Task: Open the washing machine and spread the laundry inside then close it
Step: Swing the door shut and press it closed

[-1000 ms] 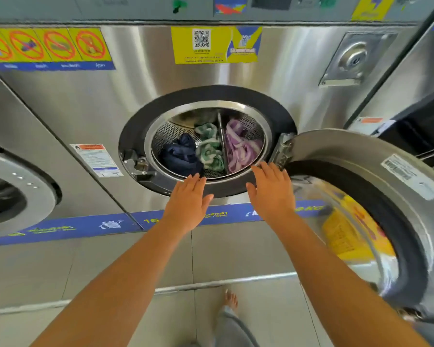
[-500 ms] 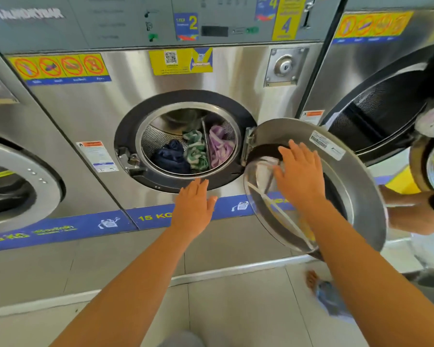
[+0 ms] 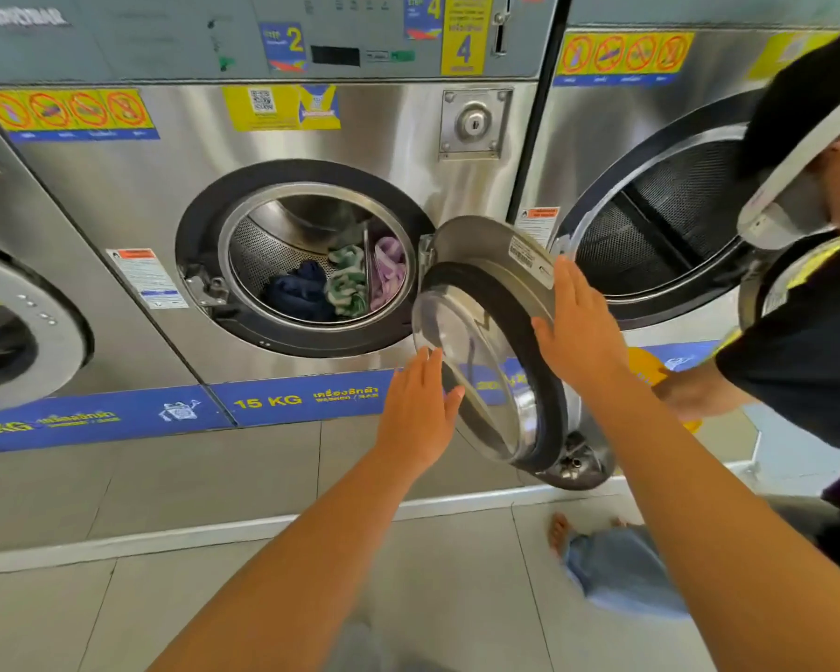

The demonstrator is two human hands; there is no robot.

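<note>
1. The washing machine (image 3: 311,138) in the middle is a big stainless front-loader with a "15 KG" blue strip along the bottom and yellow warning stickers up top.
2. Its door (image 3: 495,351) is hinged on the right and stands partway open, swung out toward the camera, so you see the glass bowl and the black rubber ring on the inner side.
3. Drum (image 3: 272,249) contents, all sitting low toward the right half: a dark navy piece (image 3: 299,291) on the left, a green-and-white striped piece (image 3: 346,283) in the middle, and a lilac-and-white piece (image 3: 388,271) on the right. A drum paddle runs between the green one and the lilac one.
4. Right hand (image 3: 580,327) is flat and open, fingers spread, palm laid on the door's metal outer rim. Not gripping anything.
5. Left hand (image 3: 420,409) is open too, fingers loosely together, empty, just beside the lower edge of the door glass. Can't tell if it's actually touching.
6. The neighbouring machine (image 3: 651,225) to the right is open as well, and its drum looks dark, can't make out contents. Another person (image 3: 806,341) in a dark top is leaning in there.
</note>
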